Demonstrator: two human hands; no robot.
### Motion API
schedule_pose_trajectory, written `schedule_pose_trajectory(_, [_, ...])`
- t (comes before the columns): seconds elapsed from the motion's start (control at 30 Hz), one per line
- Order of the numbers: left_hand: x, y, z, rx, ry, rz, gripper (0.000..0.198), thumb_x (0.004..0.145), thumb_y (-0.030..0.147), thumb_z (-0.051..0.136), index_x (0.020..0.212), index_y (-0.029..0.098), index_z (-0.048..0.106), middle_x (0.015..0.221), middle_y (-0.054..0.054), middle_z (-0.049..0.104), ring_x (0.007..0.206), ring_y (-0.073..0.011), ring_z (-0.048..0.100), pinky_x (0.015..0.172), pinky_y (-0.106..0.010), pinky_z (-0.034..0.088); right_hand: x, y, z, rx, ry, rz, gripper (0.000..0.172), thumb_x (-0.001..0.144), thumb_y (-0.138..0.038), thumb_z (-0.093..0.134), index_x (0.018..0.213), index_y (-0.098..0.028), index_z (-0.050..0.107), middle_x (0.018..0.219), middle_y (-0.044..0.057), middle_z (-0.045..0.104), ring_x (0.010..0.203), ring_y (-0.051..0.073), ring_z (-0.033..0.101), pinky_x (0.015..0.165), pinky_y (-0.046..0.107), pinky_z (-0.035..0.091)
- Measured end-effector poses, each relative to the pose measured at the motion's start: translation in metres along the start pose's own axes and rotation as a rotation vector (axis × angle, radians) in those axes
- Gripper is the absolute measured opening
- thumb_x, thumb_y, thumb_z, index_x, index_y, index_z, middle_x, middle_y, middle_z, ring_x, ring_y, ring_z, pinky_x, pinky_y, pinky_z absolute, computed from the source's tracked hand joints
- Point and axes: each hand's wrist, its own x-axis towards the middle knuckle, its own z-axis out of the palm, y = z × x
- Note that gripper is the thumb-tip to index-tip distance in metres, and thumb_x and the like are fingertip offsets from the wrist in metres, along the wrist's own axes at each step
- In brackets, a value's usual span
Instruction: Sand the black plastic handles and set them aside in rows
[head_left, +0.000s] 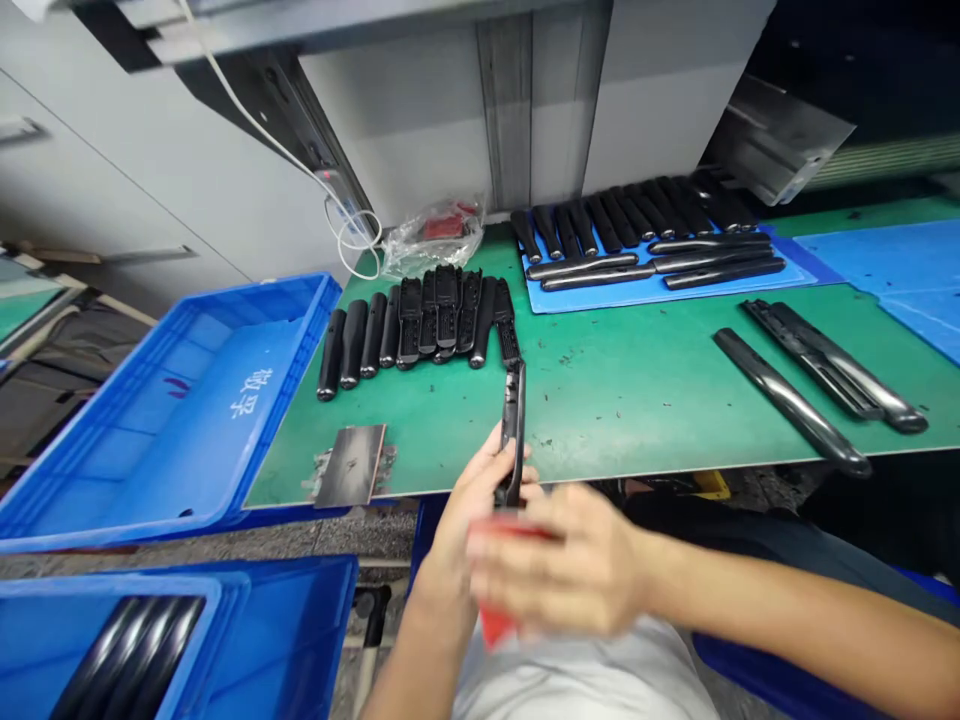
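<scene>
My left hand (472, 500) is closed round the lower end of a long black plastic part (514, 420) that stands on edge over the front edge of the green table mat (622, 390). My right hand (570, 565), smeared by motion, is closed on a red tool (499, 622) close below that part. A row of similar black parts (420, 325) lies on the mat just beyond my hands. More black parts (645, 235) lie on a blue sheet (675, 290) at the back.
An empty blue crate (172, 410) sits at the left; another blue crate (300, 630) with black parts (131, 655) is at the lower left. Three long black parts (817, 375) lie at the right. A plastic bag (435, 235), a white cable (352, 225) and a metal scraper plate (351, 465) are on the mat.
</scene>
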Motion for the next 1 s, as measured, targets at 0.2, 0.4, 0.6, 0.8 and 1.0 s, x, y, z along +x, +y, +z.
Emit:
schedule_pose_trajectory(0.2, [-0.018, -0.004, -0.013, 0.056, -0.321, -0.087, 0.063, 0.085, 0.027, 0.087, 0.143, 0.024, 0.063, 0.073, 0.002, 0.058, 0.053, -0.0052, 0.048, 0.046, -0.013, 0.037, 0.000, 0.075, -0.022, 0.104, -0.032, 0.576, 0.037, 0.113, -0.030, 0.041, 0.138, -0.028, 0.068, 0.144, 0.007, 0.067, 0.137, 0.028, 0.060, 0.103, 0.053, 0.047])
schedule_pose_trajectory(0.4, [-0.035, 0.013, -0.019, -0.024, -0.480, -0.043, 0.067, 0.098, 0.069, 0.056, 0.149, 0.026, 0.061, 0.090, 0.000, 0.056, 0.046, -0.0018, 0.041, 0.045, -0.018, 0.040, -0.007, 0.035, -0.035, 0.253, 0.154, 0.839, 0.041, 0.116, -0.034, 0.032, 0.150, -0.033, 0.055, 0.155, 0.003, 0.057, 0.144, 0.022, 0.053, 0.117, 0.048, 0.044])
schedule_pose_trajectory(0.6, [-0.035, 0.004, -0.013, 0.082, -0.455, -0.051, 0.053, 0.103, 0.052, 0.057, 0.144, 0.021, 0.067, 0.095, -0.006, 0.068, 0.051, -0.0063, 0.059, 0.047, -0.017, 0.046, -0.013, -0.018, -0.022, 0.551, 0.467, 0.888, 0.049, 0.111, -0.055, 0.038, 0.149, -0.032, 0.058, 0.157, 0.005, 0.052, 0.143, 0.030, 0.049, 0.104, 0.045, 0.054])
schedule_pose_trajectory(0.8, [-0.044, 0.002, -0.005, 0.414, -0.386, -0.066, 0.064, 0.099, 0.066, 0.055, 0.110, 0.008, 0.078, 0.069, -0.010, 0.071, 0.043, -0.0107, 0.058, 0.041, -0.017, 0.040, -0.014, -0.019, -0.023, 0.336, 0.299, 0.636, 0.051, 0.113, -0.044, 0.036, 0.162, -0.028, 0.040, 0.168, 0.008, 0.037, 0.151, 0.031, 0.040, 0.121, 0.052, 0.036])
schedule_pose_trajectory(1.0, [-0.044, 0.007, -0.014, 0.749, -0.465, -0.183, 0.064, 0.100, 0.064, 0.057, 0.091, 0.004, 0.078, 0.055, -0.007, 0.061, 0.046, -0.0091, 0.053, 0.047, -0.018, 0.039, 0.024, 0.006, -0.064, 0.056, -0.251, 0.399, 0.030, 0.110, -0.027, 0.049, 0.128, -0.017, 0.071, 0.137, 0.013, 0.070, 0.114, 0.029, 0.065, 0.094, 0.050, 0.044])
